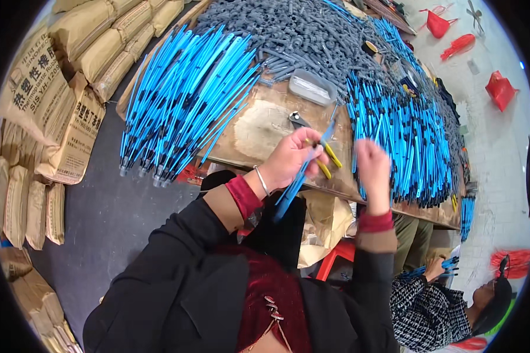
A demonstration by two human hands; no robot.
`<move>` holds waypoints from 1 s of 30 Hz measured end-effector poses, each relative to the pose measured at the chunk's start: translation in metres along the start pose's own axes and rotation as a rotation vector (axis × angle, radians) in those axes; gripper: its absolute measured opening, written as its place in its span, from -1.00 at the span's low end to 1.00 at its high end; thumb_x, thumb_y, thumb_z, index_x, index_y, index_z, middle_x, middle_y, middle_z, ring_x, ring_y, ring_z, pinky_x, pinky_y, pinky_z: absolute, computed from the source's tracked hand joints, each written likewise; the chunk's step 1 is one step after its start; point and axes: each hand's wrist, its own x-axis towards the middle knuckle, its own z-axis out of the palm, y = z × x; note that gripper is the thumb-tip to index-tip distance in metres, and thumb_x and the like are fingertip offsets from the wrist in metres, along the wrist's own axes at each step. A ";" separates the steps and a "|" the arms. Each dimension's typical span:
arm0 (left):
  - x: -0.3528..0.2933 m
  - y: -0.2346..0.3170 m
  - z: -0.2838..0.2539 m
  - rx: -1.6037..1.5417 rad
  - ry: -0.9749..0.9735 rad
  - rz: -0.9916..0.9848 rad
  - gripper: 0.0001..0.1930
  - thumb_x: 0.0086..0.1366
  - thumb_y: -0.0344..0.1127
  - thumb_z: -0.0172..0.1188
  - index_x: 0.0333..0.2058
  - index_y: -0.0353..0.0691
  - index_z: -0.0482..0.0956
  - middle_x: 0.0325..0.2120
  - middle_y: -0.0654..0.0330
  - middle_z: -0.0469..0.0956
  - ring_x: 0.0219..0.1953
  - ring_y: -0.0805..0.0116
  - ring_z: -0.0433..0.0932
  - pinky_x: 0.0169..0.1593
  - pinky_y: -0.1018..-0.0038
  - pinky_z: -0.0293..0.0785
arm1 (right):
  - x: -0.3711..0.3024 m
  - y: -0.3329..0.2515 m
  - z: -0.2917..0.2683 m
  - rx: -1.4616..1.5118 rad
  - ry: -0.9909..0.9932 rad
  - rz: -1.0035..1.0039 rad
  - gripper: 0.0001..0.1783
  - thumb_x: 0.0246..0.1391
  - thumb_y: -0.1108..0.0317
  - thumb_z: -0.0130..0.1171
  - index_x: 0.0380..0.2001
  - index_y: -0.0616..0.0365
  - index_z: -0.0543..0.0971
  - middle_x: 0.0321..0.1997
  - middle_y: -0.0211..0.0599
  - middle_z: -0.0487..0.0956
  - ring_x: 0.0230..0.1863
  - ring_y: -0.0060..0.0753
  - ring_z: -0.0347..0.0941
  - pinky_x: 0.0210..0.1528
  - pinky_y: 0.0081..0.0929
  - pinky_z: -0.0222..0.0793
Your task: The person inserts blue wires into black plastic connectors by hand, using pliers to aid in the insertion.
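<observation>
My left hand (pixel 291 157) is closed around a slim blue plastic rod (pixel 294 187) with a dark part near the fingers, held slantwise over the table's front edge. The rod is smeared by motion. To its right, my right hand (pixel 372 165) is raised with fingers curled in, also blurred; whatever it may pinch is hidden. Pliers with yellow handles (pixel 334 154) lie on the table just behind and beside my left hand. A dark-handled cutting tool (pixel 298 119) lies a little farther back.
Blue rods with black collars (pixel 188 94) are heaped at left, more (pixel 409 141) at right. Behind lie a mound of grey plastic parts (pixel 300 32) and a clear box (pixel 312 88). Paper sacks (pixel 53 106) stack at far left. At lower right a co-worker (pixel 430 312) holds blue rods.
</observation>
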 end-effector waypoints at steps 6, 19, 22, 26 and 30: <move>0.001 0.011 -0.016 -0.099 -0.344 -0.266 -0.79 0.25 -0.44 0.08 -0.13 -0.15 0.39 -0.44 0.05 0.59 -0.64 0.42 0.51 -0.57 0.57 0.39 | 0.088 0.040 0.037 -0.658 0.055 0.019 -0.64 0.05 0.10 0.11 -0.37 0.23 0.56 -0.41 0.01 0.58 -0.33 0.03 0.52 -0.30 -0.14 0.41; 0.001 0.011 -0.023 -0.153 -0.253 -0.231 -0.77 0.31 -0.32 0.03 -0.08 -0.18 0.39 -0.20 -0.04 0.56 -0.29 0.24 0.62 -0.21 0.38 0.56 | 0.016 -0.008 -0.069 0.557 0.128 0.039 -0.79 0.17 0.31 -0.01 -0.41 0.26 0.47 -0.56 -0.31 0.51 -0.53 -0.54 0.42 -0.49 -0.63 0.31; 0.003 0.010 -0.016 -0.220 -0.246 -0.193 -0.76 0.30 -0.32 0.04 -0.07 -0.20 0.38 -0.18 -0.01 0.55 -0.23 0.26 0.60 -0.15 0.37 0.55 | -0.037 -0.033 -0.055 0.923 -0.279 0.122 -0.82 0.17 0.35 -0.01 -0.41 0.25 0.46 -0.55 -0.33 0.53 -0.55 -0.58 0.44 -0.50 -0.64 0.33; 0.005 0.003 -0.005 -0.257 -0.310 -0.119 -0.77 0.30 -0.36 0.05 -0.09 -0.22 0.39 -0.22 0.06 0.55 -0.23 0.29 0.58 -0.11 0.38 0.53 | -0.067 -0.046 -0.017 0.507 -0.407 0.054 -0.79 0.16 0.37 0.01 -0.48 0.30 0.44 -0.58 -0.30 0.55 -0.56 -0.54 0.49 -0.48 -0.60 0.39; 0.002 -0.004 0.005 -0.151 -0.210 0.000 -0.80 0.28 -0.39 0.06 -0.12 -0.23 0.38 -0.32 0.14 0.54 -0.29 0.31 0.56 -0.15 0.38 0.51 | -0.077 -0.051 -0.003 0.292 -0.211 -0.017 -0.75 0.17 0.35 0.01 -0.49 0.34 0.45 -0.61 -0.25 0.55 -0.58 -0.51 0.50 -0.48 -0.57 0.42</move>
